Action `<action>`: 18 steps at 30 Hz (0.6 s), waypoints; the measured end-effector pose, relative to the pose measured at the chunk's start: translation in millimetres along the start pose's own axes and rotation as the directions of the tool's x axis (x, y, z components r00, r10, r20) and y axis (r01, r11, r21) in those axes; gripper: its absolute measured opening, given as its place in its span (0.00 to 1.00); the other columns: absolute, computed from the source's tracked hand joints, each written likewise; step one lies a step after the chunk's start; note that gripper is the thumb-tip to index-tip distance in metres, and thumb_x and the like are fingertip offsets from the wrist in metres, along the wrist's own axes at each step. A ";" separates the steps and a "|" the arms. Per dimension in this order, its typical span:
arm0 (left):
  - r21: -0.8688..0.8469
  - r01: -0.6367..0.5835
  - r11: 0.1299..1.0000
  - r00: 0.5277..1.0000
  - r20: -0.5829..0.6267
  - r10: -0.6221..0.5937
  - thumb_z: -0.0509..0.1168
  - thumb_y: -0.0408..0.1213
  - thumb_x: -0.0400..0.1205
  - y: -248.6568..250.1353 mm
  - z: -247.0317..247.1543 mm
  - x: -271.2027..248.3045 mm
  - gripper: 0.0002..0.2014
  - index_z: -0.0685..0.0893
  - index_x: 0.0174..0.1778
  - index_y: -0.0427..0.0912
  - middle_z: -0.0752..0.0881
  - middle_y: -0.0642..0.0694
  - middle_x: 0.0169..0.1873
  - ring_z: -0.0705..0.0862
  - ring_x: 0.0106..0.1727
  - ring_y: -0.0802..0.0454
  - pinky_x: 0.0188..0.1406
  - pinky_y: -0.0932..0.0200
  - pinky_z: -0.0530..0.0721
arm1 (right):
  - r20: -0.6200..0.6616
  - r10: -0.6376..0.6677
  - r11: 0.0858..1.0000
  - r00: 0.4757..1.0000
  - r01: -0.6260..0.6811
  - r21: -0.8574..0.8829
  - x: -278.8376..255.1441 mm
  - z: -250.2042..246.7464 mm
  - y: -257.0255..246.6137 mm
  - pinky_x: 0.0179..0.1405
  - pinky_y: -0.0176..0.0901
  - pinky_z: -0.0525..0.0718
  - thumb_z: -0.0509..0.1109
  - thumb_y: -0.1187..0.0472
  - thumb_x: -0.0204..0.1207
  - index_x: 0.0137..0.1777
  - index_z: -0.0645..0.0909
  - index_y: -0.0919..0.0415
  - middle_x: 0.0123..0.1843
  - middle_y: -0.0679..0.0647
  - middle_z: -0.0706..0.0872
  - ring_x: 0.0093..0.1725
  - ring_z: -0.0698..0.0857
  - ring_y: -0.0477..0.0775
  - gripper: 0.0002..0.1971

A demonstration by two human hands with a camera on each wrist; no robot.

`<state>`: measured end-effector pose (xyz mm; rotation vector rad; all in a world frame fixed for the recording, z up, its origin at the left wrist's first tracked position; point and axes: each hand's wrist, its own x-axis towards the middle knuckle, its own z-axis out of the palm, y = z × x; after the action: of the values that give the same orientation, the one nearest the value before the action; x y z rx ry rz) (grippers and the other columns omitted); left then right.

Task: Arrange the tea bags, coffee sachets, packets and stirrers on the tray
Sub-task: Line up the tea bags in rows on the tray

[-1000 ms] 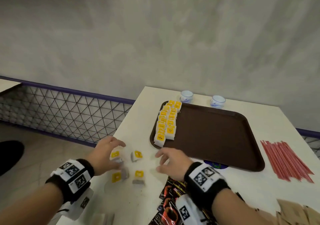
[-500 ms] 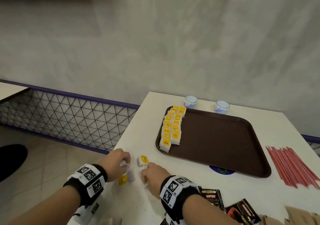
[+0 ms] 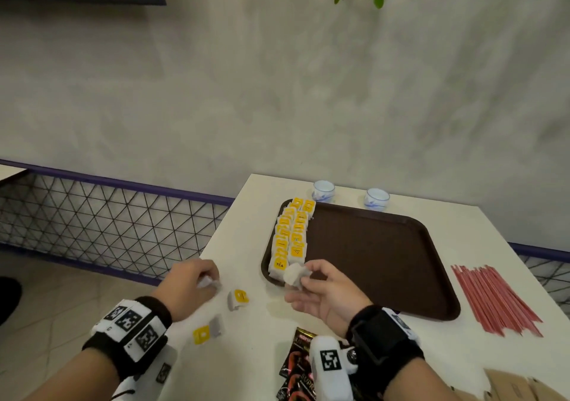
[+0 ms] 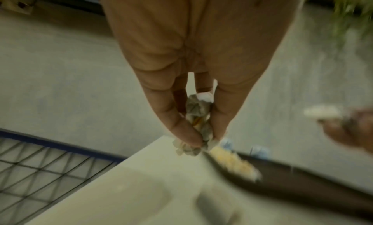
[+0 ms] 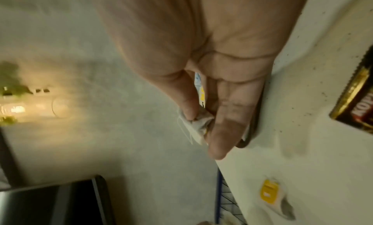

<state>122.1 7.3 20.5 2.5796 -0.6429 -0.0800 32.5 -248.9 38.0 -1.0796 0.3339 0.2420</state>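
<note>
- Right hand [image 3: 327, 295] pinches a tea bag [image 3: 294, 274] between thumb and fingers, at the near left corner of the tray [image 3: 385, 265].
- Left hand [image 3: 192, 280] pinches a second bag [image 4: 198, 120], crumpled, over the table [image 3: 246, 354].
- Two loose bags [image 3: 238, 299] lie between the hands.
- Bag rows [image 3: 291, 234] fill the tray's left edge.
- Stirrers [image 3: 490, 299] lie right of the tray; sachets [image 3: 296, 366] near.

A café corner: brown serving tray [image 3: 385, 265], two small cups [image 3: 324, 191], stirrers [image 3: 493, 302], plastered wall [image 3: 277, 92]
</note>
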 end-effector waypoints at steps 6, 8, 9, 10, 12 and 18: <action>-0.464 -0.204 0.862 0.968 -0.226 0.107 0.77 0.34 0.72 84.4 -17.8 7.0 0.07 0.85 0.38 0.49 0.85 0.59 0.36 0.81 0.41 0.61 0.40 0.73 0.75 | 0.052 -0.063 0.923 0.997 0.039 0.382 -12.1 -11.3 -14.9 0.38 0.48 0.92 0.54 0.79 0.77 0.56 0.78 0.73 0.50 0.74 0.87 0.42 0.91 0.68 0.14; -0.493 -0.266 0.829 0.955 -0.251 0.157 0.77 0.36 0.72 105.0 -10.0 13.5 0.08 0.85 0.39 0.51 0.86 0.59 0.39 0.81 0.44 0.59 0.44 0.69 0.78 | 0.054 -0.089 0.891 0.995 0.055 0.451 -16.8 -11.6 -18.0 0.43 0.50 0.92 0.61 0.74 0.73 0.57 0.80 0.76 0.52 0.73 0.88 0.45 0.91 0.68 0.14; -0.499 -0.288 0.817 0.950 -0.260 0.175 0.77 0.37 0.72 112.9 -5.1 16.6 0.08 0.85 0.40 0.52 0.86 0.58 0.40 0.82 0.45 0.59 0.45 0.66 0.80 | 0.049 -0.095 0.885 0.994 0.062 0.460 -18.6 -12.4 -18.8 0.46 0.51 0.91 0.64 0.70 0.71 0.59 0.80 0.77 0.55 0.73 0.87 0.48 0.91 0.68 0.17; -0.505 -0.303 0.808 0.945 -0.266 0.188 0.77 0.37 0.72 120.2 -0.2 19.2 0.08 0.85 0.40 0.52 0.86 0.58 0.42 0.82 0.47 0.58 0.46 0.64 0.81 | 0.041 -0.100 0.887 0.994 0.071 0.457 -19.3 -14.0 -19.1 0.49 0.51 0.90 0.66 0.68 0.71 0.62 0.80 0.77 0.59 0.73 0.87 0.52 0.90 0.67 0.20; -0.527 -0.308 0.792 0.944 -0.271 0.187 0.76 0.35 0.72 131.7 8.5 23.8 0.08 0.86 0.40 0.53 0.86 0.59 0.43 0.82 0.47 0.60 0.44 0.66 0.81 | 0.033 -0.120 0.892 0.992 0.093 0.442 -20.7 -17.0 -19.4 0.54 0.50 0.89 0.66 0.64 0.74 0.66 0.78 0.76 0.63 0.72 0.85 0.59 0.86 0.67 0.22; -0.433 -0.366 0.824 0.923 -0.280 0.263 0.75 0.32 0.74 147.2 29.8 29.0 0.15 0.87 0.52 0.53 0.86 0.65 0.46 0.83 0.52 0.66 0.49 0.70 0.81 | 0.031 -0.213 0.932 0.977 0.194 0.307 -26.3 -28.7 -19.5 0.60 0.50 0.87 0.67 0.61 0.77 0.66 0.79 0.74 0.63 0.69 0.85 0.60 0.86 0.62 0.21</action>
<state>79.9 -133.0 64.0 1.9440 -0.8432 0.1273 10.9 -284.1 51.6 -0.7940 0.1914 0.0362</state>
